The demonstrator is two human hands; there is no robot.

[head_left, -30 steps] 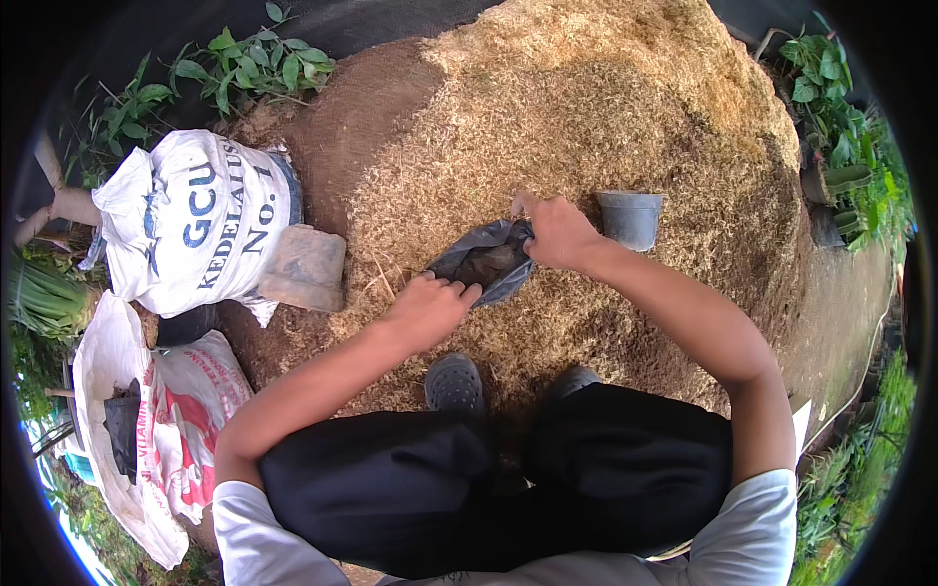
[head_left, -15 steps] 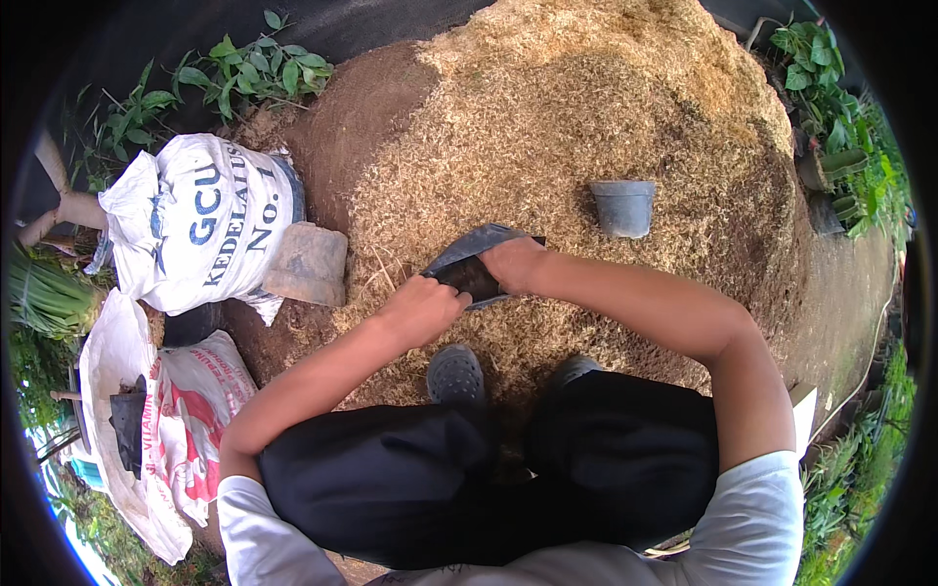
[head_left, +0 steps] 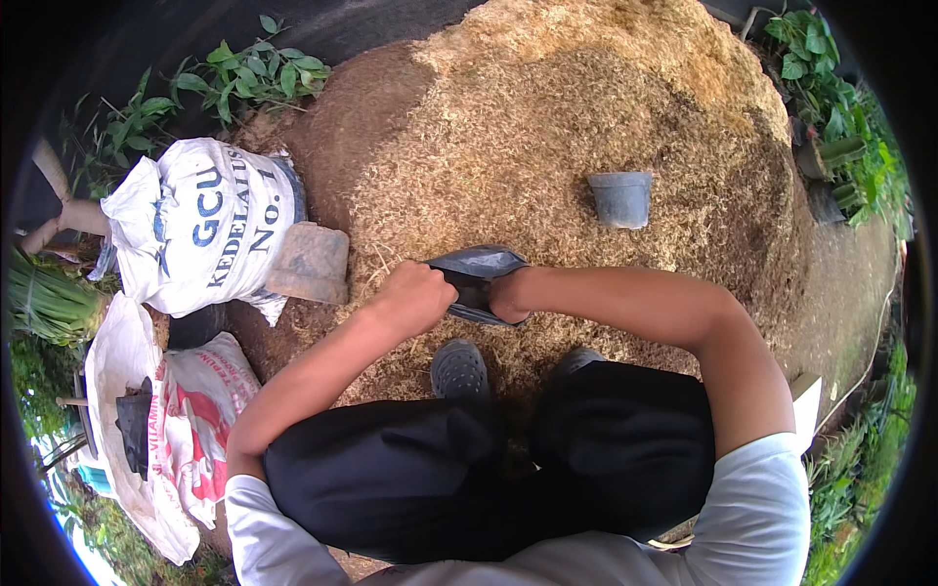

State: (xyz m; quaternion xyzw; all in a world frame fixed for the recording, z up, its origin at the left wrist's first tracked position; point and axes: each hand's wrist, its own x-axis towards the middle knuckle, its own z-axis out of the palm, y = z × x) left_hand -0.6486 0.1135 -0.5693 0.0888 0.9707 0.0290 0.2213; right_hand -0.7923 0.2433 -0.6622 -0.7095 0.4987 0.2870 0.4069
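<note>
Black plastic bag (head_left: pixel 481 259), mouth open over the chaff (head_left: pixel 528 156)
Left hand (head_left: pixel 415 295): grip closed on its rim, best kept steady; right hand (head_left: pixel 509 295): inside, fingers hidden, grip impossible to tell.

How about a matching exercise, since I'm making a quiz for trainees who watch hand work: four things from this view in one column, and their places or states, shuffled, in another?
Things
1. Left hand
2. Small grey pot
3. Dark plastic bag
4. Right hand

Places or states
A. Dips into the bag's mouth
B. Grips the bag's left edge
C. Sits on the pale chaff-like litter, apart from both hands
D. Gapes open between the two hands

Pairs: 1-B, 2-C, 3-D, 4-A
</note>
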